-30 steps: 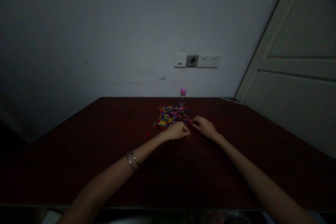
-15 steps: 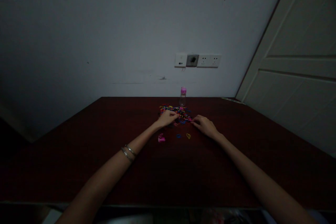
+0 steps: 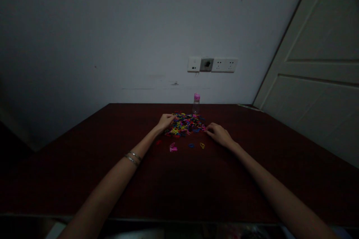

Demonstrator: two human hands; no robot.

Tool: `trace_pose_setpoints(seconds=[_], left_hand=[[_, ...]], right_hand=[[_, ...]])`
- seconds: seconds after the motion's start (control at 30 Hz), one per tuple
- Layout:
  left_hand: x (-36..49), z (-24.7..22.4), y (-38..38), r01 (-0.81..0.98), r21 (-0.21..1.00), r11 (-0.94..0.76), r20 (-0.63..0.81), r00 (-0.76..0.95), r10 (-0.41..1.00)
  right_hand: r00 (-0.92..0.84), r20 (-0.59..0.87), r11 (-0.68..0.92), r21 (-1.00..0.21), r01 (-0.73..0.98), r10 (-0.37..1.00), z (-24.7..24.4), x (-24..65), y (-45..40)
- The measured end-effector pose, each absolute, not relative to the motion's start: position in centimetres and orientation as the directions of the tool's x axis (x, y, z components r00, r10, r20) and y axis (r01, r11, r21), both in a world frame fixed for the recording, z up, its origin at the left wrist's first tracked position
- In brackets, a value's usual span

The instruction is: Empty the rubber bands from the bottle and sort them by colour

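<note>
A pile of small multicoloured clips (image 3: 185, 124) lies spread on the dark red table. At its left edge is my left hand (image 3: 166, 120), its fingers pressed together; what they hold, if anything, is too small to name. My right hand (image 3: 217, 133) rests at the pile's right edge, thumb and fingers closed around a pink clip (image 3: 203, 128). Nearer to me lie a pink group of clips (image 3: 173, 147), a blue clip (image 3: 191, 145), a yellow clip (image 3: 202, 145) and a dim red clip (image 3: 159, 142).
A clear bottle with a pink cap (image 3: 196, 104) stands behind the pile. Sockets (image 3: 224, 65) are on the wall beyond the table (image 3: 179, 186). A pale panelled door (image 3: 316, 63) stands at the right.
My left hand has moved left, from over the pile to its left edge, uncovering more clips. My right hand has hardly moved.
</note>
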State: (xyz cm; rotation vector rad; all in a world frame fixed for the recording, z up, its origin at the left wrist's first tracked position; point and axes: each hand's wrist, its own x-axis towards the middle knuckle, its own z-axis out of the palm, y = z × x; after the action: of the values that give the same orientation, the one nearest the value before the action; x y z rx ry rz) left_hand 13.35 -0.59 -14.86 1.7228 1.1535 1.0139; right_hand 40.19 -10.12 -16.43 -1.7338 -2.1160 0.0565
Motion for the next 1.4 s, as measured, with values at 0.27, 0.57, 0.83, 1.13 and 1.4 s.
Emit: trace_pose_setpoints(seconds=[0.27,0.57,0.83,1.13,1.4], left_hand=[[12.5,-15.1,-0.5,0.264,0.947,-0.184,0.129,0.213,0.968],[12.1,-15.7,0.2,0.262,0.954,-0.145,0.093,0.199,0.975],[12.0,-15.7,0.0,0.250,0.959,-0.135,0.076,0.235,0.969],[12.0,-15.7,-0.2,0.280,0.953,-0.117,0.050,0.235,0.971],[12.0,-15.8,-0.2,0.292,0.949,-0.121,0.053,0.231,0.971]], right_hand=[[-0.153,0.363,0.333,-0.508,0.794,0.919,-16.1,41.1,-9.6],[-0.082,0.298,0.271,-0.677,0.684,0.951,-15.4,42.1,-9.7],[-0.188,0.093,0.197,-0.716,0.670,0.978,-13.3,43.9,-10.8],[-0.331,-0.132,0.183,-0.620,0.763,0.934,-13.6,43.4,-11.1],[-0.274,-0.013,0.200,-0.652,0.731,0.962,-13.0,42.9,-11.6]])
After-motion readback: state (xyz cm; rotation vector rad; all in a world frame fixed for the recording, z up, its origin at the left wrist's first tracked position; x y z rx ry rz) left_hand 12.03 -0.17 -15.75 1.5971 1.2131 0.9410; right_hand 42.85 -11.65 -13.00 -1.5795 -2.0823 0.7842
